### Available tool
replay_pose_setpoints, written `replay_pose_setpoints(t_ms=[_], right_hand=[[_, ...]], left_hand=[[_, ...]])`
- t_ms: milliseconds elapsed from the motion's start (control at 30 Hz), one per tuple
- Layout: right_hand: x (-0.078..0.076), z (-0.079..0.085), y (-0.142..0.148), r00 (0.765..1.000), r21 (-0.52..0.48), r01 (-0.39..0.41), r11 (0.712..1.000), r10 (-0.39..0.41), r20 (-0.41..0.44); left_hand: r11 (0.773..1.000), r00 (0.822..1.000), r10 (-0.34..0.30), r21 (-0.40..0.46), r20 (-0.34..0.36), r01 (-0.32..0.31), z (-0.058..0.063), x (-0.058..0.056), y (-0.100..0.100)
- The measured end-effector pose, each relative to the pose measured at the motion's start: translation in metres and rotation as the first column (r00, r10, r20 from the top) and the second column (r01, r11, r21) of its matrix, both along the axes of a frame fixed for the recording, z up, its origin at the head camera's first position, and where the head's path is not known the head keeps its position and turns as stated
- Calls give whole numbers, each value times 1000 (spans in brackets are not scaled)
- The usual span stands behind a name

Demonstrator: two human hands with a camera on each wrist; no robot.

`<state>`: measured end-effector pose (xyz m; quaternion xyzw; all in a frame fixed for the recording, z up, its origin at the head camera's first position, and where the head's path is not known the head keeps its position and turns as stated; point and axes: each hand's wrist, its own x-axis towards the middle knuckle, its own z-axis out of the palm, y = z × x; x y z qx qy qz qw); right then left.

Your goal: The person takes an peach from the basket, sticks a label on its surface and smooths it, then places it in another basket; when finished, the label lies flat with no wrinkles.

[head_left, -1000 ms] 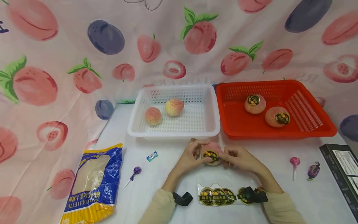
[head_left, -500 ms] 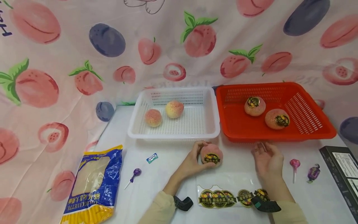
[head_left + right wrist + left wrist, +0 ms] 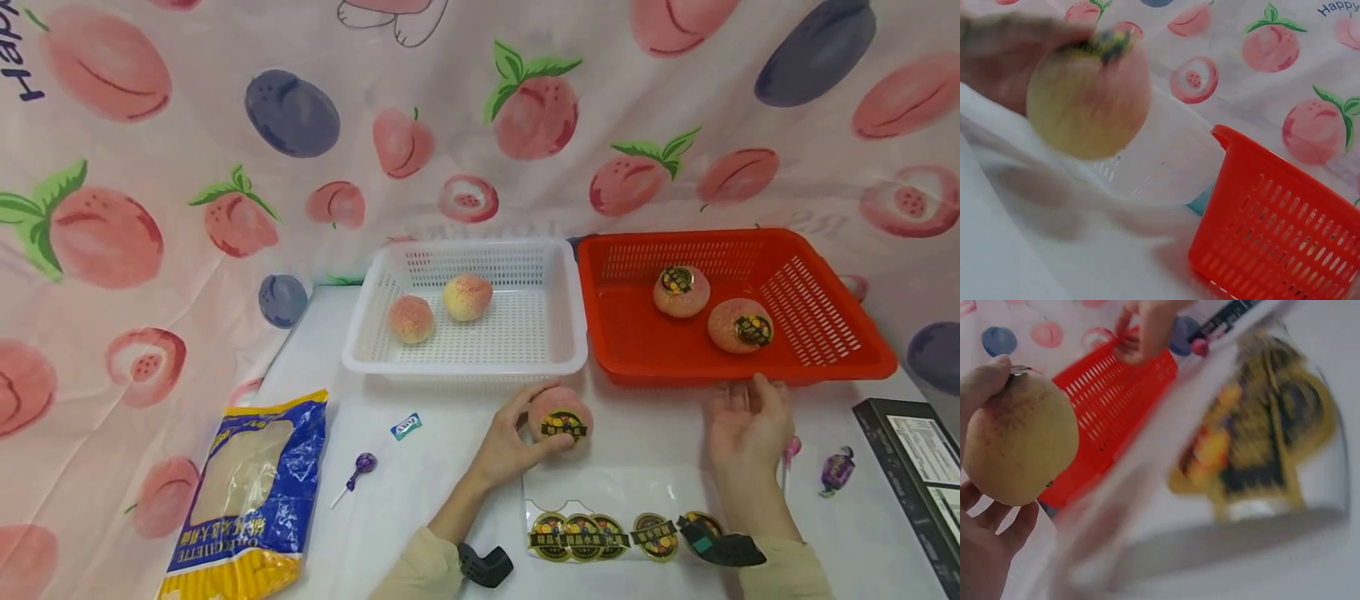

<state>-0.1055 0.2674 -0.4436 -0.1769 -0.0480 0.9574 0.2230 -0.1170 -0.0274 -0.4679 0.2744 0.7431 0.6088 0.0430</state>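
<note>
My left hand [image 3: 504, 442] holds a pink peach [image 3: 561, 403] above the table, thumb in front and fingers behind. A round black-and-gold sticker [image 3: 564, 427] is on the peach's near side. The peach's yellowish underside faces the left wrist camera. My right hand [image 3: 750, 437] grips the front rim of the red basket [image 3: 738, 375], palm turned up; in the left wrist view its fingers curl at the rim. Two stickered peaches [image 3: 681, 292] lie in that basket. Below the hands is a clear sheet of similar stickers [image 3: 581, 535].
A white basket [image 3: 465, 367] with two plain peaches [image 3: 411, 319] stands left of the red one. A blue-and-yellow bag [image 3: 247, 500], a purple lollipop [image 3: 364, 464] and a small wrapped sweet [image 3: 406, 427] lie left. A purple-wrapped candy [image 3: 837, 471] and black box [image 3: 915, 467] are right.
My right hand has left the peach, moved right and up to the red basket's front rim and taken hold there. My left hand still holds the peach, nearly in place.
</note>
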Motion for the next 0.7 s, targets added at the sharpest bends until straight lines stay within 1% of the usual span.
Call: replay_pose_setpoints(t_ms=[67,133,167,233,300,367,467,533,567,700], right_hand=[[-1,2,1,1000,-6,5,1000,-5,30],[-1,2,2,999,-17,6,1000,-5,46],[-1,1,2,999,-20,7,1000,-6,48],[-1,0,2,999,-20,10,1000,-9,48],[-1,-2,2,999,-25,13,1000,-12,41],[-1,-3,1,999,-24,22,999,-21,42],[-2,-4,1,999,-31,22,999,-21,45],[-2,-6,0,999,-28,18,999,-17,44],[-2,-6,0,999,-30,14,999,-13,41],[-1,-8,-2,999,-10,4,1000,-4,33]], left_hand=[[997,999,-36,70,-1,36,13,-1,0],[991,997,-75,110,-5,75,32,0,0],[989,996,-94,115,-7,94,43,0,1],[989,994,-113,97,-10,113,66,0,3],[990,993,-115,81,-31,117,83,-5,8],[991,993,-105,82,-45,109,97,-13,13],[990,994,-85,107,-64,91,111,-31,22],[988,995,-81,124,-55,87,116,-44,27],[988,996,-82,131,-46,87,118,-51,30],[989,996,-86,123,38,81,123,-79,44]])
